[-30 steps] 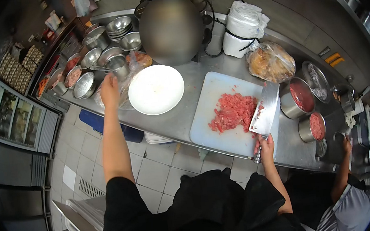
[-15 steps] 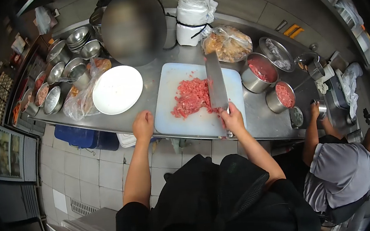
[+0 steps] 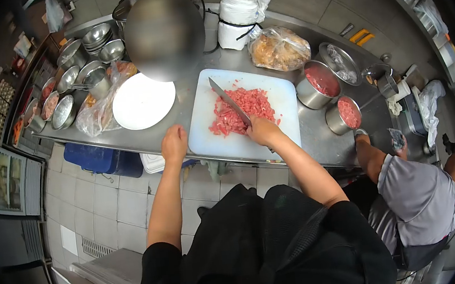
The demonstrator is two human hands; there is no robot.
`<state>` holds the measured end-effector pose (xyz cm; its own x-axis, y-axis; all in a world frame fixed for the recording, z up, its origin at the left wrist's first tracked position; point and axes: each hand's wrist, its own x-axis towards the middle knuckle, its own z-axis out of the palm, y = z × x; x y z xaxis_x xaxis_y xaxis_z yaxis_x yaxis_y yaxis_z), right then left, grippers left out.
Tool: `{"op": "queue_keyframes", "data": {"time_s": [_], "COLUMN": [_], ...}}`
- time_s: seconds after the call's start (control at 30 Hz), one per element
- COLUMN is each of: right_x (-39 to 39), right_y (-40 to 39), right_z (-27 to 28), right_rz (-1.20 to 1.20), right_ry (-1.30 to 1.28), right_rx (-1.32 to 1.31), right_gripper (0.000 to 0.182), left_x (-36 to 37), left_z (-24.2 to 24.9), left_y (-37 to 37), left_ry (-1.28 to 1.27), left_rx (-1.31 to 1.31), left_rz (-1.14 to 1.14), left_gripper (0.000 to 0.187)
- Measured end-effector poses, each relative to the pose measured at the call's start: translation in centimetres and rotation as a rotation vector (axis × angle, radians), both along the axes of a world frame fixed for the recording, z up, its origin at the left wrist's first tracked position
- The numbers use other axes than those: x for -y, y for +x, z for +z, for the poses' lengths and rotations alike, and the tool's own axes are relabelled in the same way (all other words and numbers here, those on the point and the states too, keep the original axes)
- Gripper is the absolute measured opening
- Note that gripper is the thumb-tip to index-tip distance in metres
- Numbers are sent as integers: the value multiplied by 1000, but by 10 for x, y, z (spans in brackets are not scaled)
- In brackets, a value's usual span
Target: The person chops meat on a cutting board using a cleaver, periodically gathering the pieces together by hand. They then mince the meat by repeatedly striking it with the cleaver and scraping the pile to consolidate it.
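My right hand [image 3: 264,131] is wrapped round the handle of a cleaver [image 3: 229,101]. The blade stands edge-down in the chopped raw meat [image 3: 256,103], angled toward the upper left, with small red pieces on both sides of it. Under the meat lies a white cutting board [image 3: 287,133], a few stray bits scattered on it. My left hand [image 3: 174,143] is closed in a loose fist at the counter's front edge, just left of the board, and nothing shows in it. A white plate [image 3: 144,102] sits beyond that hand.
Right of the board stand two metal pots of raw meat, a larger pot [image 3: 301,94] and a smaller pot [image 3: 336,121]. Behind are a bag of browned food [image 3: 280,49] and a white wrapped bundle [image 3: 236,16]. Metal bowls [image 3: 112,50] crowd the left. A co-worker [image 3: 416,194] is close on my right.
The cleaver has swung from the meat's right side to lie diagonally across it, my right hand moving left and up. The meat is spread wider. The co-worker's arms have shifted.
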<state>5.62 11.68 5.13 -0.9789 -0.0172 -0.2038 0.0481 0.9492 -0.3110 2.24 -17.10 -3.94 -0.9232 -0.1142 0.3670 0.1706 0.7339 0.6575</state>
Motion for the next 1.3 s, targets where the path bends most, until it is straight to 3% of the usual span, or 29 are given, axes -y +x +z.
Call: {"op": "queue_keyframes", "data": {"time_s": [0.13, 0.23, 0.3, 0.37, 0.47, 0.5, 0.57, 0.63, 0.7, 0.73, 0.8, 0.9, 0.93, 0.97, 1.03, 1.07, 1.1, 1.17, 1.23, 1.3], "right_x": [-4, -6, 1, -2, -11, -11, -4, -10, -11, -11, -10, -16, -9, -11, -22, -24, -23, -21, -15, -15], "right_y": [3, 8, 16, 10, 3, 2, 2, 4, 9, 9, 9, 6, 14, 15, 13, 9, 10, 6, 10, 12], "right_z": [36, 63, 96, 61, 4, 20, 65, 63, 55, 38, 17, 60, 86, 77, 37, 13, 19, 32, 61, 63], "right_rz": [-62, 31, -73, -73, -41, -41, -113, -94, -96, -93, -82, -143, -186, -182, -150, -80, -84, -144, -160, -137], "right_ry": [-129, -55, -224, -207, -54, -52, -157, -157, -213, -216, -107, -185, -251, -248, -289, -138, -138, -251, -160, -221], "right_rx": [156, -65, -206, -316, 20, 13, 239, 142, -196, -199, 91, 260, 220, 228, -136, -68, -76, 239, 284, -21], "right_gripper": [33, 34, 35, 33, 29, 29, 30, 30, 31, 31, 31, 32, 32, 32, 32, 31, 31, 31, 32, 32], "left_x": [1, 2, 2, 2, 0, 0, 1, 0, 1, 3, 0, 1, 1, 1, 1, 1, -1, 0, 0, -1], "left_z": [-1, -5, -6, -2, -1, -1, 1, 0, 0, 0, 1, 0, 0, 1, 1, 2, 2, 3, -1, 0], "left_y": [-1, -1, -1, -1, 2, 0, 0, 1, 0, 0, 0, -1, 0, 1, 1, 2, 0, -4, 1, 0], "left_ry": [-31, -37, -43, -44, -22, -8, -18, -23, -55, -57, -22, -44, -44, -50, -55, -50, -44, -52, -60, -56], "left_rx": [51, 37, 11, 24, 24, 10, 31, 64, 52, 48, 68, 81, 87, 85, 78, 72, 61, 55, 74, 114], "left_rz": [-6, -7, -8, -5, -4, -2, -2, 8, 8, 11, -2, -4, -1, 5, 17, 14, 9, 9, 6, 24], "left_gripper": [16, 16, 16, 14, 13, 13, 12, 12, 12, 12, 12, 12, 12, 12, 13, 13, 13, 13, 13, 13]}}
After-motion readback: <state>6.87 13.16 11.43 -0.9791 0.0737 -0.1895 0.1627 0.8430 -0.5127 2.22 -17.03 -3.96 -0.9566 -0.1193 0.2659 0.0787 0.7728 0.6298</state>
